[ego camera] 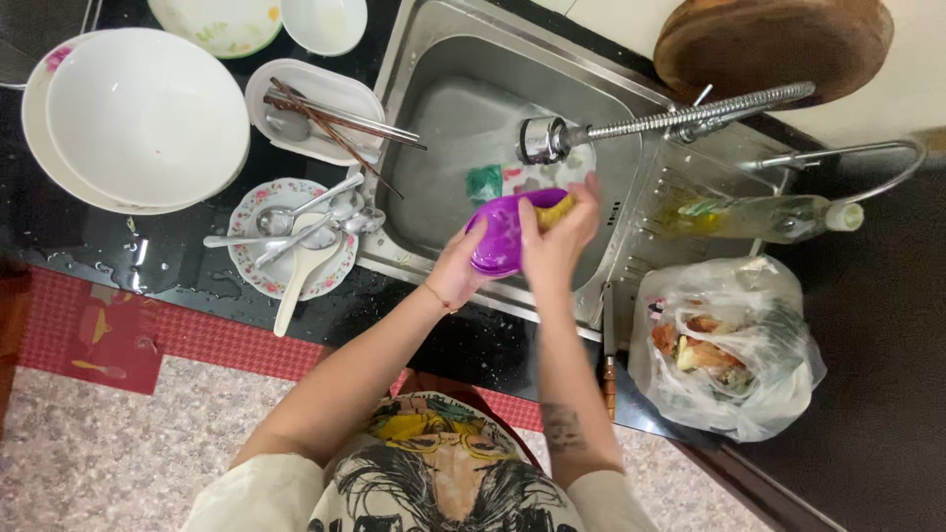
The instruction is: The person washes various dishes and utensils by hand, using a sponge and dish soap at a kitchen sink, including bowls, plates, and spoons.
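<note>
- Left hand (456, 271): closed around the near-left rim of a purple bowl (501, 236), supporting it from below over the sink (463, 148).
- Right hand (557, 236): fingers wrapped on a yellow sponge (554, 209), pressed against the right side of the bowl.
- Purple bowl: tilted, held above the near edge of the steel sink, between both hands, just below the faucet head (542, 138).
- Faucet: a coiled spring hose (709, 110) runs from the head to the far right.
- Left of the sink, on the dark wet counter (118, 256): a floral plate (261, 266) carrying spoons (315, 212) and a white ladle-type spoon (301, 281).
- Far of that plate: a white oblong dish (315, 84) with chopsticks (330, 123) laid across it.
- Far left: a large white bowl (148, 113) stacked on a larger plate.
- Right of the sink: a clear bottle of yellow liquid (759, 217) lying on the drainer, and a plastic bag (729, 350) of food scraps near it.
- Far right: a round wooden board (774, 39).
</note>
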